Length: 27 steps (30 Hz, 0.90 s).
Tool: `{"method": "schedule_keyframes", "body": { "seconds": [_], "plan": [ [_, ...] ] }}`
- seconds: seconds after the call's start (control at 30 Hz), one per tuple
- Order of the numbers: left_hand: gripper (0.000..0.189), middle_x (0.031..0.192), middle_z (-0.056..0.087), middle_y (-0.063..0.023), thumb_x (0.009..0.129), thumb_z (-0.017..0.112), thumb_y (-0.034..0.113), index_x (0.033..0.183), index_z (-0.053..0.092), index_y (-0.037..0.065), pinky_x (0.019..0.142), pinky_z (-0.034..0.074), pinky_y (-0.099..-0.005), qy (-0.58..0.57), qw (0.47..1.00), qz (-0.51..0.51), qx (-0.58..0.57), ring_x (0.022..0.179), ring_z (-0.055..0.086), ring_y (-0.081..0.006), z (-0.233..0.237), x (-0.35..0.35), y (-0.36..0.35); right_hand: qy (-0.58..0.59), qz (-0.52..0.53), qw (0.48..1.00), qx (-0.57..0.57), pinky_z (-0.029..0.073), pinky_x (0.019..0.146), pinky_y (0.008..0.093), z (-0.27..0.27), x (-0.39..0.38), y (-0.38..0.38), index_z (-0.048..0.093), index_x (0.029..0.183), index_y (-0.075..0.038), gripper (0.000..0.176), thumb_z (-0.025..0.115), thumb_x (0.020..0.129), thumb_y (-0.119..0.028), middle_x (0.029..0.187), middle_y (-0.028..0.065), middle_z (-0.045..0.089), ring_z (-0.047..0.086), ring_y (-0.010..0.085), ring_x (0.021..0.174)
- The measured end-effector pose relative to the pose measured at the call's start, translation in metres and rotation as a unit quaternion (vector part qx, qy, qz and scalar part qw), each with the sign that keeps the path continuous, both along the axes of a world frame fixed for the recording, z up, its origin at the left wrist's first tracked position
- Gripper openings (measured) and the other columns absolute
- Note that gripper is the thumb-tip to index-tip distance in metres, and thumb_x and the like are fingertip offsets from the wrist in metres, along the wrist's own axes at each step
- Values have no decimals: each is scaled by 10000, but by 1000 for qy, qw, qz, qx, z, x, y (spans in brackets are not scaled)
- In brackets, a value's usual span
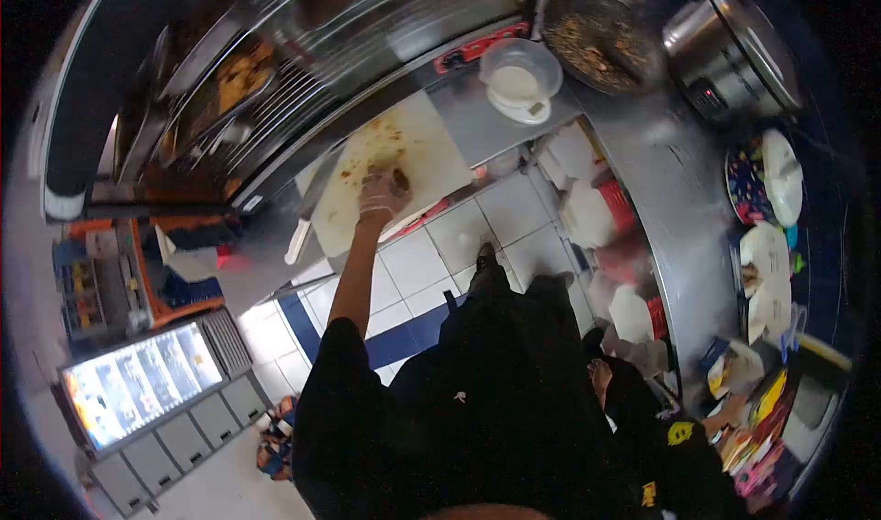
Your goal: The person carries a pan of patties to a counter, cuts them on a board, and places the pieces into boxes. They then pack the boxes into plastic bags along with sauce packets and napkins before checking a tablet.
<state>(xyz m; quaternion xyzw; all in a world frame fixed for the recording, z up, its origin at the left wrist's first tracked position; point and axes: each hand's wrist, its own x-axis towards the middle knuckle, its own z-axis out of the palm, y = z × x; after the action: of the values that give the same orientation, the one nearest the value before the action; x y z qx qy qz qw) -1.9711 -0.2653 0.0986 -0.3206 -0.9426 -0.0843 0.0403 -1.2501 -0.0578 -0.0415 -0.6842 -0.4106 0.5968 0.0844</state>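
Note:
My left hand, in a clear plastic glove, reaches over a white cutting board. Its fingers are closed around a dark brown piece of food, perhaps meat; blur hides the exact kind. Brown and yellowish crumbs lie scattered on the board around the hand. A knife with a white handle rests along the board's left edge, its blade pointing away from me. My right hand does not show.
Beyond the board stand a plastic tub, a wok of chopped food and a steel cooker. Metal racks rise at the left. A co-worker in black is close on my right, beside the steel counter.

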Motion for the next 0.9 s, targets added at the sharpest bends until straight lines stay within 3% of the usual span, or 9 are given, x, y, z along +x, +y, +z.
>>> {"method": "schedule_keyframes", "body": {
  "seconds": [0.07,0.2,0.23,0.27,0.33,0.47,0.7,0.8,0.9],
  "plan": [
    [501,1001,627,-188,776,621,346,1223,561,129,770,501,-434,-223,972,-28,76,914,610,-345,26,-5,6,3,-62,998,-7,539,567,430,0,0,-31,614,1061,-77,313,586,869,-322,897,98,653,662,246,699],
    [354,1032,643,-126,888,540,312,1082,628,29,746,485,-389,77,948,-277,133,894,611,-231,-100,-64,-43,-23,-119,988,-95,525,516,390,-15,3,-97,606,1016,-58,275,577,869,-288,798,97,651,640,219,600],
    [332,1028,642,-126,903,533,296,1079,625,30,772,483,-392,-89,956,-223,170,911,608,-240,-106,-82,-42,-19,-146,983,-114,522,504,380,-15,0,-108,604,1005,-53,266,574,869,-280,773,97,651,635,213,575],
    [310,1025,640,-126,917,526,280,1076,621,32,797,481,-395,-398,855,-100,317,927,604,-250,-113,-98,-46,4,-167,983,-80,521,501,359,-6,-7,-119,607,993,-44,258,577,870,-268,764,97,651,636,205,571],
    [267,1018,637,-127,947,513,248,1070,614,34,848,476,-400,-700,355,122,608,960,597,-270,-131,-140,-51,21,-197,979,-43,515,476,317,5,-26,-137,614,983,-30,307,596,865,-313,762,91,646,629,184,574],
    [300,1023,632,-154,914,539,214,1090,560,-28,864,457,-377,-676,464,-34,571,964,591,-301,-102,-110,-14,-8,-230,971,-69,489,414,319,2,-33,-135,631,953,-19,201,588,847,-184,699,96,648,640,185,536],
    [243,864,642,-88,872,597,256,947,628,27,719,490,-322,-341,881,200,261,789,599,-234,-39,-82,25,-25,-258,958,-121,517,427,314,-13,11,-110,617,977,-19,228,587,864,-215,728,109,665,641,187,540],
    [228,796,646,-60,854,622,274,886,657,51,657,505,-298,-338,879,220,253,714,603,-205,-8,-66,67,10,-306,948,-84,528,448,312,-12,41,-88,621,975,-12,241,566,874,-224,758,119,658,639,193,570],
    [265,823,609,-28,859,624,282,985,629,48,642,503,-274,-524,732,156,406,729,581,-173,49,-5,168,43,-339,938,-53,557,492,331,-21,64,-86,614,973,2,302,526,898,-277,826,152,667,645,211,613]
  ]
}}
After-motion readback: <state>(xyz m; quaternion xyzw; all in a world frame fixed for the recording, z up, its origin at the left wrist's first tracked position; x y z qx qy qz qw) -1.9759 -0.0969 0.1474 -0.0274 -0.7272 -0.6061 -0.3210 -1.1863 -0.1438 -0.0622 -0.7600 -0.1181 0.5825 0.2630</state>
